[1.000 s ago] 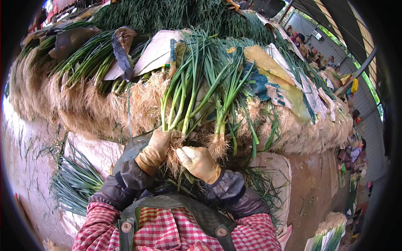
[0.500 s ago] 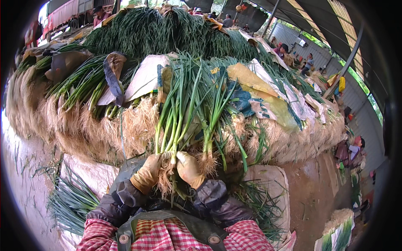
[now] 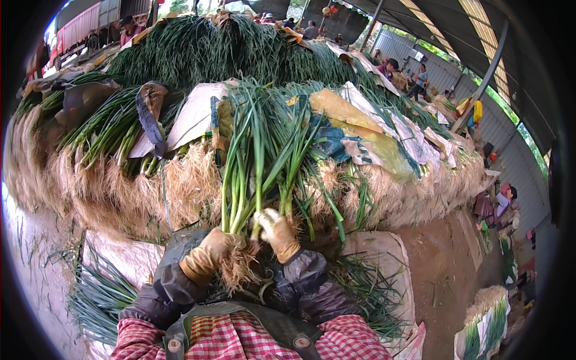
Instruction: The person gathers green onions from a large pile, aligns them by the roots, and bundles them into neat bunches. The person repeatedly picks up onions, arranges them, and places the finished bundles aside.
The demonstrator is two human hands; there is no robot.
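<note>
My left hand (image 3: 210,255), in a tan work glove, is closed around the white bases of a bunch of green onions (image 3: 237,195). The bunch stands upright, its leaves leaning on the heap ahead and its pale roots (image 3: 239,271) hanging below the glove. Just right of it, my right hand (image 3: 278,234), gloved alike and a little blurred, has its fingers closed on the lower part of a single green onion stalk (image 3: 258,189). Another few green onions (image 3: 289,192) lie behind my right hand, against the heap.
A long heap of green onions (image 3: 108,129) with roots outward (image 3: 186,186) spans the front, partly under sheets and sacks (image 3: 342,111). Loose leaves lie on mats at left (image 3: 102,294) and right (image 3: 375,294). Several people sit or stand farther off. A bundle (image 3: 489,324) lies at lower right.
My left hand has shifted slightly left and down, with the bunch still in it. My right hand has moved up and turned, now on one stalk. The view has shifted slightly.
</note>
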